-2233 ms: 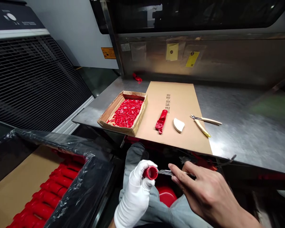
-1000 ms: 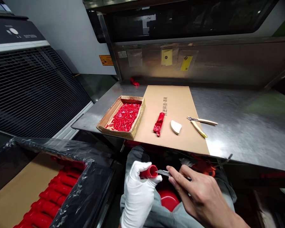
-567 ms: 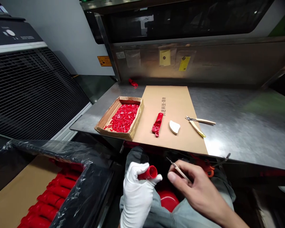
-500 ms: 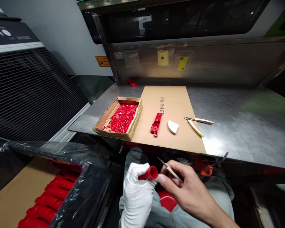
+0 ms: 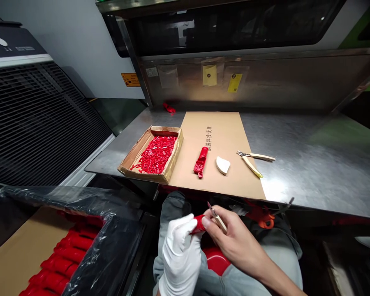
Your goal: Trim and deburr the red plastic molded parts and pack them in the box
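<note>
My left hand (image 5: pixel 181 250), in a white glove, is closed around a red plastic tubular part (image 5: pixel 198 225) above my lap. My bare right hand (image 5: pixel 231 234) grips a small knife (image 5: pixel 218 220) with a pale handle, its pointed blade tilted up and to the left. The thumb of that hand presses against the end of the red part, whose opening is mostly hidden. Another red plastic part (image 5: pixel 201 162) lies on the cardboard sheet (image 5: pixel 225 127) on the bench, beside a white wedge-shaped piece (image 5: pixel 223 165).
Pliers (image 5: pixel 254 157) with pale handles lie on the sheet's right edge. A cardboard tray (image 5: pixel 169 164) holds many small red bits. At lower left, a plastic-lined box (image 5: pixel 111 230) contains several red parts. Orange-handled scissors (image 5: pixel 267 221) are below the bench edge (image 5: pixel 327 211).
My right hand has moved slightly left, its thumb and fingers now against the red part's end. The red part has turned, so its open end no longer faces me.
</note>
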### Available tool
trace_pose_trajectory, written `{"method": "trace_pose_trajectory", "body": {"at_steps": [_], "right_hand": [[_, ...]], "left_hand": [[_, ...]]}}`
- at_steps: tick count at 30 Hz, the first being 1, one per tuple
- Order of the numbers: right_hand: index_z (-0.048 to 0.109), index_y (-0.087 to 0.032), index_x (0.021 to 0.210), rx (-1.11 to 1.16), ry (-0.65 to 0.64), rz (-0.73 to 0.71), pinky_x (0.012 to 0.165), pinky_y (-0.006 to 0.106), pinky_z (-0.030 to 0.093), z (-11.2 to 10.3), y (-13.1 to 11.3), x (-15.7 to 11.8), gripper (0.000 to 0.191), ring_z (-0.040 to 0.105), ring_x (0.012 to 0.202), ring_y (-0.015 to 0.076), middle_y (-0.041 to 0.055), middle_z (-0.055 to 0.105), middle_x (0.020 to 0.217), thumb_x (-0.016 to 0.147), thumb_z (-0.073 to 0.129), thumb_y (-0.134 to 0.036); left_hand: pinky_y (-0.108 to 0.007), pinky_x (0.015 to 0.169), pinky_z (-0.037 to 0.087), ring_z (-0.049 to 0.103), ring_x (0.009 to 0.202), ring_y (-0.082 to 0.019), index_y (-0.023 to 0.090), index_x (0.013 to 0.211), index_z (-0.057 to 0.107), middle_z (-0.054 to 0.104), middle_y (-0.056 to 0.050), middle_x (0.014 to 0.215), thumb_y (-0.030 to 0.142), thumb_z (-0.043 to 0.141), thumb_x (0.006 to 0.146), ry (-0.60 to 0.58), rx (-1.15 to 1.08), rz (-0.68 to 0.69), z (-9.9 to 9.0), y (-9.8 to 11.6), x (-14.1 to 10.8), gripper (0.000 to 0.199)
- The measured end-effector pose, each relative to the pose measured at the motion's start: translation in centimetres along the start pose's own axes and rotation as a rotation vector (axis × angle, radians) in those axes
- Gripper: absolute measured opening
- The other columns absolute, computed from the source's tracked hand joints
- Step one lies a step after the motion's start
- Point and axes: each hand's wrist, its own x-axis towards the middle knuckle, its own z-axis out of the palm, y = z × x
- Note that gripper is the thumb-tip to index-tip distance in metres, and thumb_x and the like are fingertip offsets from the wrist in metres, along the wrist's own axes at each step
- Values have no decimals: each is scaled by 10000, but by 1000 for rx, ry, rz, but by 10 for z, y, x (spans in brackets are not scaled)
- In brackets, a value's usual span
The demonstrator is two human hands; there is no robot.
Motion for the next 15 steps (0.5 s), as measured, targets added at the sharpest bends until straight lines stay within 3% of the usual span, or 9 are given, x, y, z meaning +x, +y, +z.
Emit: {"method": "trace_pose_trajectory", "body": {"at_steps": [4,7,10,13,15], "right_hand": [[579,-182,865,-51,-96,-30,546,219,377,-5,-4,1,236,478,583,108,-26,539,639,980,462,-352],[590,-189,866,-114,-114,-57,575,217,388,-11,-3,1,187,519,637,113,-14,590,708,967,462,-279],[587,-197,902,-174,-113,-77,584,214,381,-10,-2,1,142,534,655,108,-17,629,762,946,452,-206],[578,-206,906,-237,-121,-97,573,208,358,-10,-5,0,129,511,628,96,-45,616,732,896,473,-132],[596,-213,891,-275,-147,-113,578,209,349,-15,-9,-1,168,489,615,92,-58,601,707,862,483,-92]], "left_hand": [[-358,713,592,689,839,-238,215,1053,608,683,-76,960,222,706,802,-147,76,49,-5,-4,-3,270],[-339,691,590,692,808,-231,211,1022,620,690,-75,942,271,684,823,-291,73,-11,-6,-8,-6,217],[-301,728,589,701,843,-206,201,1076,599,687,-81,993,212,603,869,-298,-14,-62,0,-11,-11,208],[-305,764,581,693,886,-206,197,1106,581,675,-90,1015,184,584,874,-263,-27,-16,3,-13,-12,232],[-336,793,572,676,903,-220,209,1086,592,664,-90,1018,222,630,855,-311,-38,11,0,-13,-8,234]]}}
